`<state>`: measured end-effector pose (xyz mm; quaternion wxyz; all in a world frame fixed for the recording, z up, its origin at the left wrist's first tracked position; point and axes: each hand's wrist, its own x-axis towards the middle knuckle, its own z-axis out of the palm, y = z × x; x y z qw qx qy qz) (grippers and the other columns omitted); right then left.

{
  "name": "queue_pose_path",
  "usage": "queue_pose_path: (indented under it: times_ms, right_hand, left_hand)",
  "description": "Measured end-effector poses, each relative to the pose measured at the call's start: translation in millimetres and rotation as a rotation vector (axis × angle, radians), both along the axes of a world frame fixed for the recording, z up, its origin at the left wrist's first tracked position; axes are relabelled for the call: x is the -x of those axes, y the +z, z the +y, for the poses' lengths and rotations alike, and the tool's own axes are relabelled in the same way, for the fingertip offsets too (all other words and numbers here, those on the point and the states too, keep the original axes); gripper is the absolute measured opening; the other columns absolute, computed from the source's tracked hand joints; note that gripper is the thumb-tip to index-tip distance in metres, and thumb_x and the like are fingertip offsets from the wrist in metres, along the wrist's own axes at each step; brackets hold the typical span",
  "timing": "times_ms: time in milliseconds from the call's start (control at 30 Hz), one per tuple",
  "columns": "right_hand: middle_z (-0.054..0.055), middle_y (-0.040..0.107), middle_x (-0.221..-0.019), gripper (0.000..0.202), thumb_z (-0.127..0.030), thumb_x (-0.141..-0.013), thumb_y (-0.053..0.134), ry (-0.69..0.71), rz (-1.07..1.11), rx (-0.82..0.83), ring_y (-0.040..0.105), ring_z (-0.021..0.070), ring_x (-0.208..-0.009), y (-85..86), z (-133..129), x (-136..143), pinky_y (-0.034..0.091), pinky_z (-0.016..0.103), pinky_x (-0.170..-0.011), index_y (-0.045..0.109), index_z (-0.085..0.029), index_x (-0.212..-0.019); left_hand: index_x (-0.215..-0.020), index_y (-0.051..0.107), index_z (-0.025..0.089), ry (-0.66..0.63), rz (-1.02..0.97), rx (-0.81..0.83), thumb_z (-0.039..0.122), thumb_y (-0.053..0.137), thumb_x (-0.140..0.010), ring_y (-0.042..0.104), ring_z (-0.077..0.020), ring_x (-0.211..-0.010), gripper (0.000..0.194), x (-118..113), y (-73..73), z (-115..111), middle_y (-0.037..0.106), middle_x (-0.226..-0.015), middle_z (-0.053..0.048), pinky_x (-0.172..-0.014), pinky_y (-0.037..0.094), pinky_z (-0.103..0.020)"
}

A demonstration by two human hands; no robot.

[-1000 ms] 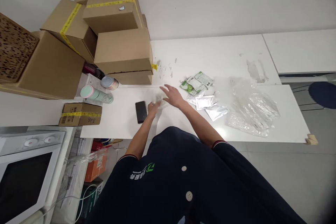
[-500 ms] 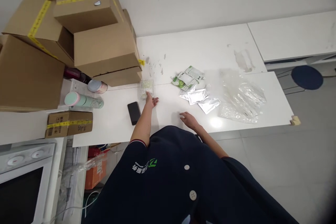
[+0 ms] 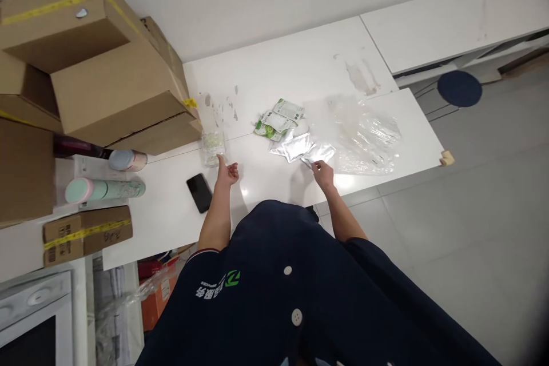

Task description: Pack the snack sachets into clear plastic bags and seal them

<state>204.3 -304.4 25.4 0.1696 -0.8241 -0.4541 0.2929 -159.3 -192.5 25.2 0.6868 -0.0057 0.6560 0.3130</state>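
Observation:
On the white table, my right hand (image 3: 323, 175) has its fingertips pinched at the lower edge of a silver foil sachet (image 3: 319, 152). Other foil sachets (image 3: 298, 146) lie beside it, overlapping the green-and-white printed packets (image 3: 281, 117). My left hand (image 3: 227, 172) rests near a clear pack with pale green contents (image 3: 213, 140). Its thumb points at the pack's lower edge, apart from the loosely curled fingers, and nothing is in the hand. Whether the thumb touches the pack I cannot tell.
Crumpled clear plastic bags (image 3: 364, 137) lie on the right of the table. A black phone (image 3: 199, 193), a mint-green bottle (image 3: 107, 189) and a taped carton (image 3: 88, 233) are on the left, below stacked cardboard boxes (image 3: 115, 88). A dark stool (image 3: 460, 89) stands beyond the table.
My right hand has moved from the bare tabletop to the nearest foil sachet and closed on its edge. My left hand stays by the clear pack, its fingers more curled. The view has shifted right.

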Motion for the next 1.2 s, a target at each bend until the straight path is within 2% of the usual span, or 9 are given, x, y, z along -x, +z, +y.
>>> queue_pose_path:
  times_ms: [167, 300, 400, 500, 633, 733, 833, 1033, 1200]
  right_hand:
    - [0.018, 0.056, -0.118, 0.039, -0.04, -0.093, 0.039, -0.269, -0.44, -0.232, 0.051, 0.0283, -0.108, 26.1, 8, -69, 0.041, 0.043, -0.088, 0.061, -0.016, -0.114]
    - [0.019, 0.04, -0.14, 0.049, -0.047, -0.09, 0.046, -0.225, -0.649, -0.067, 0.033, 0.035, -0.127, 32.4, 23, -126, 0.033, 0.054, -0.095, 0.049, -0.021, -0.131]
    - [0.017, 0.055, -0.122, 0.036, -0.035, -0.095, 0.036, -0.123, -0.546, 0.156, 0.044, 0.0328, -0.117, 29.1, 35, -160, 0.037, 0.052, -0.092, 0.061, -0.02, -0.117]
    - [0.018, 0.061, -0.108, 0.04, -0.026, -0.096, 0.028, -0.164, -0.517, 0.121, 0.05, 0.0311, -0.107, 32.3, 45, -174, 0.04, 0.049, -0.088, 0.066, -0.017, -0.105]
    - [0.017, 0.06, -0.117, 0.043, -0.035, -0.098, 0.027, -0.092, -0.412, -0.097, 0.054, 0.0284, -0.104, 41.5, 65, -144, 0.043, 0.044, -0.088, 0.062, -0.018, -0.117]
    - [0.019, 0.046, -0.139, 0.053, -0.05, -0.087, 0.055, 0.125, -0.34, -0.074, 0.047, 0.0332, -0.118, 36.2, 83, -96, 0.039, 0.049, -0.095, 0.051, -0.02, -0.131]
    - [0.018, 0.033, -0.151, 0.051, -0.044, -0.082, 0.064, 0.219, -0.349, -0.016, 0.033, 0.0376, -0.132, 24.1, 97, -60, 0.028, 0.057, -0.103, 0.055, -0.022, -0.127]
    - [0.01, 0.067, -0.104, 0.027, -0.037, -0.091, 0.044, -0.219, 0.109, -0.39, 0.059, 0.0235, -0.104, 42.8, 123, -64, 0.047, 0.041, -0.09, 0.063, -0.018, -0.09]
    - [-0.001, 0.064, -0.078, 0.028, -0.046, -0.073, 0.067, -0.314, 0.689, -0.602, 0.063, 0.0149, -0.08, 89.5, 100, -25, 0.053, 0.029, -0.07, 0.054, -0.021, -0.075]
  left_hand:
    - [-0.068, 0.06, 0.014, -0.369, 0.124, -0.136, 0.061, 0.065, -0.076, 0.05, -0.0065, -0.041, 0.048, -48, 1.6, -26, 0.059, -0.055, -0.002, -0.041, 0.033, -0.018]
    - [-0.073, 0.063, 0.014, -0.683, 0.226, -0.307, 0.047, 0.071, -0.075, 0.058, -0.0095, -0.049, 0.034, -105, -4.4, -41, 0.066, -0.068, -0.005, -0.048, 0.039, -0.021]
    - [-0.073, 0.064, 0.015, -0.868, 0.235, -0.367, 0.043, 0.069, -0.077, 0.06, -0.0115, -0.052, 0.028, -131, -7.1, -46, 0.068, -0.074, -0.007, -0.051, 0.042, -0.023]
    - [-0.071, 0.064, 0.016, -0.899, 0.259, -0.391, 0.036, 0.069, -0.077, 0.058, -0.0118, -0.053, 0.021, -134, -7.6, -46, 0.068, -0.073, -0.007, -0.053, 0.042, -0.023]
    - [-0.069, 0.064, 0.017, -0.811, 0.306, -0.366, 0.028, 0.072, -0.075, 0.057, -0.0123, -0.053, 0.015, -126, -8.6, -46, 0.066, -0.068, -0.006, -0.054, 0.042, -0.023]
    - [-0.068, 0.064, 0.018, -0.834, 0.349, -0.404, 0.03, 0.07, -0.076, 0.057, -0.0124, -0.054, 0.016, -124, -9.9, -53, 0.067, -0.07, -0.006, -0.054, 0.044, -0.023]
    - [-0.068, 0.064, 0.018, -0.868, 0.334, -0.432, 0.031, 0.07, -0.076, 0.057, -0.0124, -0.053, 0.016, -120, -11.0, -64, 0.067, -0.07, -0.005, -0.053, 0.044, -0.023]
    - [-0.07, 0.064, 0.016, -0.776, 0.314, -0.373, 0.035, 0.071, -0.076, 0.057, -0.0105, -0.054, 0.021, -93, -2.5, -80, 0.067, -0.074, -0.006, -0.053, 0.043, -0.022]
    - [-0.101, 0.065, 0.018, -0.592, -0.021, -0.413, 0.053, 0.07, -0.076, 0.066, -0.0167, -0.074, 0.043, -106, 40.2, -67, 0.067, -0.103, -0.013, -0.067, 0.051, -0.029]
